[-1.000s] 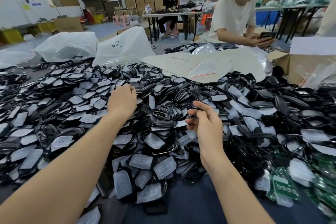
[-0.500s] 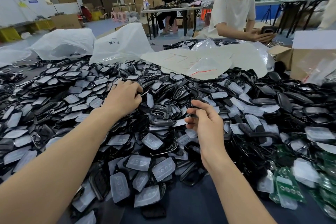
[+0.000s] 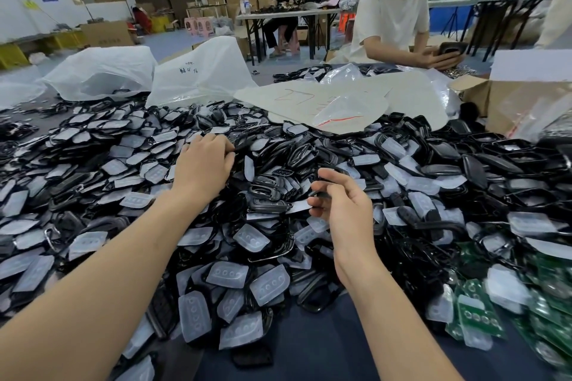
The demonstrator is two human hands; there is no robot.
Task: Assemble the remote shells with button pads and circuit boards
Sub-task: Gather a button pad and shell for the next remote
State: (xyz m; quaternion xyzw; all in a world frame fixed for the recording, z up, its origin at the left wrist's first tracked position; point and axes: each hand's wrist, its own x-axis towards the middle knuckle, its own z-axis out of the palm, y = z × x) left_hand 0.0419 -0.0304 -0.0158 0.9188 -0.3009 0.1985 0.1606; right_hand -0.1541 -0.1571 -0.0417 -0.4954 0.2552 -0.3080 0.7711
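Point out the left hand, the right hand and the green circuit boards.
left hand [image 3: 202,168]: head view, its back.
right hand [image 3: 349,213]: head view, its middle; it pinches a black part [image 3: 322,194].
green circuit boards [image 3: 483,317]: head view, one board's face.

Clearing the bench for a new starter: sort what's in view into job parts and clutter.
Job: black shells, translucent button pads, green circuit boards, left hand among the shells, right hand pinching a small dark part.
Lying about: white plastic bags, marked paper sheet, cardboard box.

Left hand, fingers curled, on heaped black plastic remote shells and translucent rubber button pads; right hand pinches thin black piece; green circuit boards at right.
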